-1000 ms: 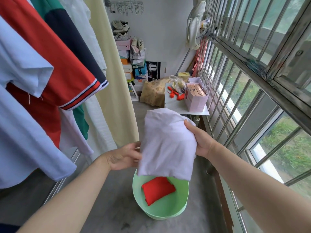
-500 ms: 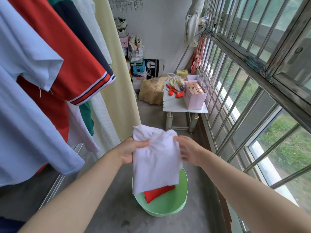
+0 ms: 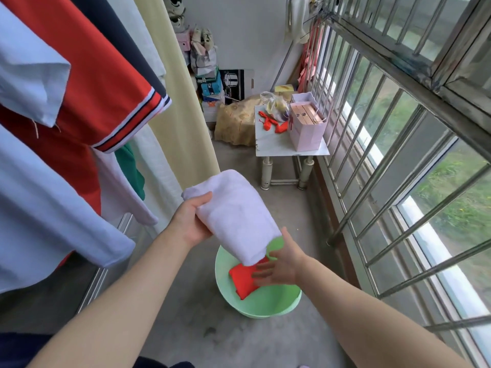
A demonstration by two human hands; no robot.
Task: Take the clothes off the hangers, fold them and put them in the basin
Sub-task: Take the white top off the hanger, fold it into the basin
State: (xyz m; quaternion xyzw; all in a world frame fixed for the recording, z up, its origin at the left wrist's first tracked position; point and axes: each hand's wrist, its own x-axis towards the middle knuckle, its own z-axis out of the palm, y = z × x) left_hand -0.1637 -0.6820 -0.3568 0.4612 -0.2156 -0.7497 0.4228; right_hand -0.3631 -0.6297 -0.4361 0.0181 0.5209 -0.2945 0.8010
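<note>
The folded white garment (image 3: 233,216) is held in the air above the green basin (image 3: 268,308), which stands on the concrete floor. Its long axis runs on a slant, from the upper end at the left down to the lower end at the right. That lower end hangs over the basin's far side, just above the folded red garment (image 3: 243,284) already lying inside.

The left hand (image 3: 191,224) grips the upper end, with its fingers (image 3: 203,200) curled round the cloth. The right hand (image 3: 279,264) holds nothing. Its fingers (image 3: 261,272) are straight and spread, pointing left, just below the garment's lower end and over the red one. Whether its thumb touches the white cloth cannot be told.

The right hand is the nearer to both the basin and the free end, so the drop seems to turn on lowering the bundle along that slant.

A red polo shirt (image 3: 87,83) hangs at the left. A pink gift bag (image 3: 305,128) stands on the small desk (image 3: 276,148). The stacked boxes (image 3: 212,86) carry print too small to read.
</note>
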